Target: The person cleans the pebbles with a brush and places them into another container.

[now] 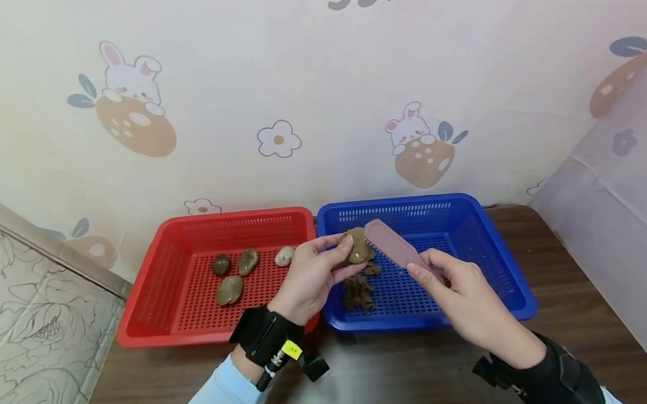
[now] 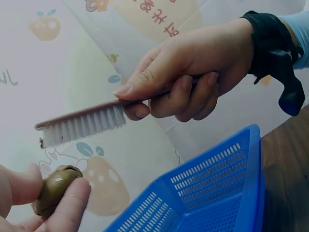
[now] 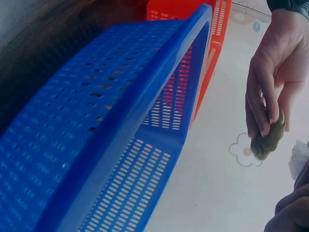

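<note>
Over the left side of the blue basket (image 1: 502, 264), my left hand (image 1: 308, 275) pinches a rounded, olive-brown stone (image 1: 358, 244) between thumb and fingers. Brown, mud-like matter clings to part of the stone. My right hand (image 1: 465, 295) grips the handle of a pinkish-brown brush (image 1: 389, 241), thumb laid along it. In the left wrist view, the brush's white bristles (image 2: 84, 125) point down, and a small gap separates them from the stone (image 2: 57, 191). A bit of brown matter sticks to the bristles at the brush's tip.
Brown clumps (image 1: 358, 292) lie on the blue basket's floor below my left hand. A red basket (image 1: 156, 301) stands to the left, holding several stones, among them a large greenish one (image 1: 230, 290) and a whitish one (image 1: 285, 256). Both baskets sit on a dark wooden table (image 1: 392, 372) against a patterned curtain.
</note>
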`<action>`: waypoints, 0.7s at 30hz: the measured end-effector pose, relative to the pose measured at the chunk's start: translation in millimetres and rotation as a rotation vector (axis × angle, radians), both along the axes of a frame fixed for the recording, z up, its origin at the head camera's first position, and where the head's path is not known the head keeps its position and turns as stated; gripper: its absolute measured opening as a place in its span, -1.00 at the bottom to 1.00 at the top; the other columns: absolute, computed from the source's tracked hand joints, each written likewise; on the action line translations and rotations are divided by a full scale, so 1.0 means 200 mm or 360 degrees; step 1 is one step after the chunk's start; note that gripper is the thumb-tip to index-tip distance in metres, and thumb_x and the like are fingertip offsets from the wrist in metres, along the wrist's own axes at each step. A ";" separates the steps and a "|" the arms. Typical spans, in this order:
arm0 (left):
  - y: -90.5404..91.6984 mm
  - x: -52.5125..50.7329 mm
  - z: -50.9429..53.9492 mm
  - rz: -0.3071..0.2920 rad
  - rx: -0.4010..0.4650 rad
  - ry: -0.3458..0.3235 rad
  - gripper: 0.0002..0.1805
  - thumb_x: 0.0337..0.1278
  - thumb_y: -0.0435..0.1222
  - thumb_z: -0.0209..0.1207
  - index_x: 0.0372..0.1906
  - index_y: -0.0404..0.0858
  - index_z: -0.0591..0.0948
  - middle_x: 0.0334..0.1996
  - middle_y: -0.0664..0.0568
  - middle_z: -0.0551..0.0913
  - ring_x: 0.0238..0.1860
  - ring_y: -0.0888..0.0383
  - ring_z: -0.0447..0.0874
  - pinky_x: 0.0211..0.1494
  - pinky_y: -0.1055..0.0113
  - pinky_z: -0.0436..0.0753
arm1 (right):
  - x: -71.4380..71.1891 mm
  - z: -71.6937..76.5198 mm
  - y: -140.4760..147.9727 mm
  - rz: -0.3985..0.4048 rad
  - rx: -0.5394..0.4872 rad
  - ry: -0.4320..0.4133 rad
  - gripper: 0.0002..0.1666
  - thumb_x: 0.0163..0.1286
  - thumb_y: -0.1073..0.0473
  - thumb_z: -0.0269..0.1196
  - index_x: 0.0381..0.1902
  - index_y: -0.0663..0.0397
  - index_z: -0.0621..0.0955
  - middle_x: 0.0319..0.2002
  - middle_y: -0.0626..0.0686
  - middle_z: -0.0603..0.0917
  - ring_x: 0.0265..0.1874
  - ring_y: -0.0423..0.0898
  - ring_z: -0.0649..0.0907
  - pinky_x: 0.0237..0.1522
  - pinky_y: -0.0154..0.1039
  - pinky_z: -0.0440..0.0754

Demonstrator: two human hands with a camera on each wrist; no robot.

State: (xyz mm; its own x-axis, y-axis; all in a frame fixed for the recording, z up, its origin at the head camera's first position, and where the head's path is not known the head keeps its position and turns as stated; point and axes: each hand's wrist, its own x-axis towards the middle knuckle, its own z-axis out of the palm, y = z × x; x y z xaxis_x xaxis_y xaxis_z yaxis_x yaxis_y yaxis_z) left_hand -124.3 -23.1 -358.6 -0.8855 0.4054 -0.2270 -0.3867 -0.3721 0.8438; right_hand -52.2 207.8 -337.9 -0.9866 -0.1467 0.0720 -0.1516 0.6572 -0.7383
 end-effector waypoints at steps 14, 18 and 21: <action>0.00 -0.01 0.02 0.0207 -0.0057 -0.0028 -0.63 0.10 -0.28 0.24 0.04 -0.27 0.57 -0.01 -0.17 0.58 0.00 0.05 0.67 -0.07 0.19 0.67 | -0.08 -0.05 -0.06 -0.0097 0.0245 0.0041 -0.49 0.39 -0.30 -0.07 -0.03 -0.09 0.51 -0.64 -0.06 0.38 -0.74 -0.23 0.34 -0.77 -0.35 0.25; -0.01 -0.02 0.02 0.0202 -0.0024 -0.0049 -0.64 0.13 -0.26 0.23 0.04 -0.27 0.58 0.00 -0.16 0.61 -0.01 0.04 0.67 -0.04 0.21 0.66 | -0.06 -0.05 -0.07 -0.0066 0.0179 0.0053 -0.57 0.39 -0.27 -0.04 -0.07 -0.16 0.53 -0.66 -0.07 0.37 -0.77 -0.24 0.32 -0.78 -0.35 0.24; -0.02 -0.03 0.02 0.0208 0.0007 -0.0041 -0.65 0.14 -0.23 0.22 0.03 -0.26 0.59 0.00 -0.14 0.62 -0.01 0.05 0.67 -0.02 0.23 0.65 | -0.05 -0.04 -0.08 -0.0001 0.0162 0.0065 -0.62 0.40 -0.24 -0.03 -0.08 -0.19 0.53 -0.68 -0.10 0.37 -0.80 -0.26 0.30 -0.80 -0.36 0.25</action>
State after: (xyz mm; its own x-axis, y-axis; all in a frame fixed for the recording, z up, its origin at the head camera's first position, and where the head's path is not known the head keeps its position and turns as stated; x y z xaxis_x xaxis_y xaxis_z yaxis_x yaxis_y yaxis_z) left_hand -130.2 -26.4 -354.4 -0.9248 0.2879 -0.2489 -0.3562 -0.4244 0.8325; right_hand -61.5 191.2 -346.4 -0.9832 -0.1549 0.0969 -0.1799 0.7286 -0.6609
